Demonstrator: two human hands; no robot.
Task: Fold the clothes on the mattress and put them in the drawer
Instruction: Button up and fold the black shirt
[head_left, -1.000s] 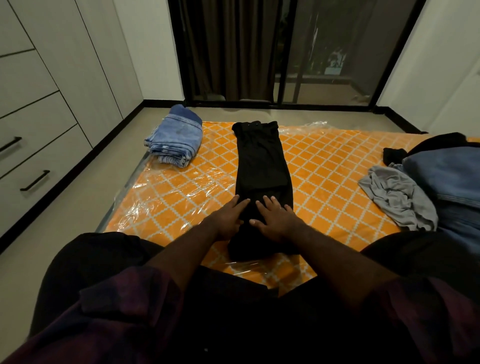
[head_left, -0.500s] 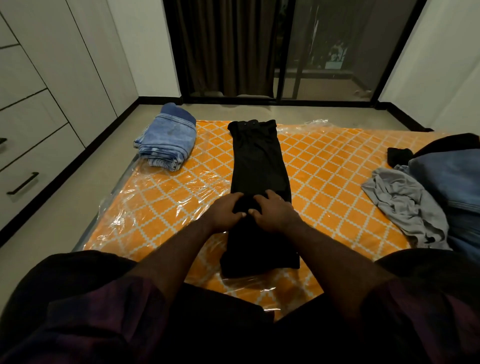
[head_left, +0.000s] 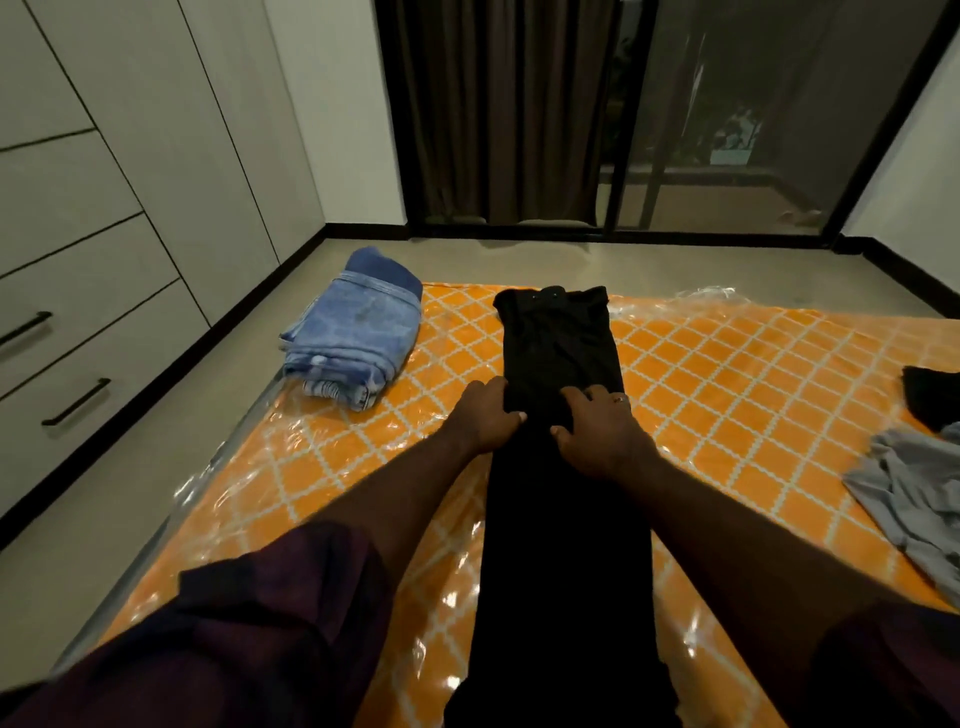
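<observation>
black trousers (head_left: 561, 338) lie lengthwise on the mattress (head_left: 727, 389). my left hand (head_left: 485, 415) and right hand (head_left: 602, 431) each pinch the cloth at mid-length. note: hold the crease square, match the edges, then smooth flat.

A single head-worn wide-angle camera looks forward and down, close over the mattress (head_left: 727, 374), facing the glass door (head_left: 727, 130) beyond its far edge.

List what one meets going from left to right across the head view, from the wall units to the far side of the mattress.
Drawers → folded blue jeans → black trousers → grey garment. The hands lie over the trousers and are left out.
</observation>
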